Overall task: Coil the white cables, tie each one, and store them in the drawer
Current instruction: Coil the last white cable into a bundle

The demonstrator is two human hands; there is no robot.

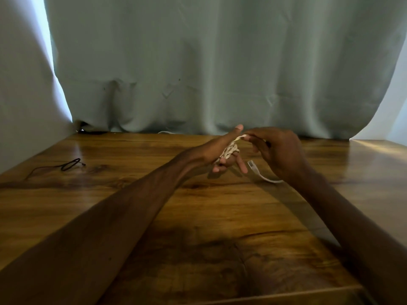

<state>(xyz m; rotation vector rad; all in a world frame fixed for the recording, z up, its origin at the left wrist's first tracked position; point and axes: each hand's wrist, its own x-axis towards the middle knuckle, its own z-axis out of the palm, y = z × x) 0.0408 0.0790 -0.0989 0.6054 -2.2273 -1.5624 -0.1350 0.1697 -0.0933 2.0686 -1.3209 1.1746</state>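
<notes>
A white cable [230, 150] is wound in several turns around the fingers of my left hand [222, 150], which is held above the wooden table [154, 205] with the thumb pointing up. My right hand [275, 150] pinches a strand of the same cable just right of the left thumb. The cable's free end with its white plug [252, 165] hangs below my right hand and loops back under the wrist. No drawer is in view.
A thin black cable [68, 165] with a small loop lies on the table at the left. A grey-green curtain [220, 73] hangs along the far edge. A bit of white cable [165, 132] shows at the curtain's foot.
</notes>
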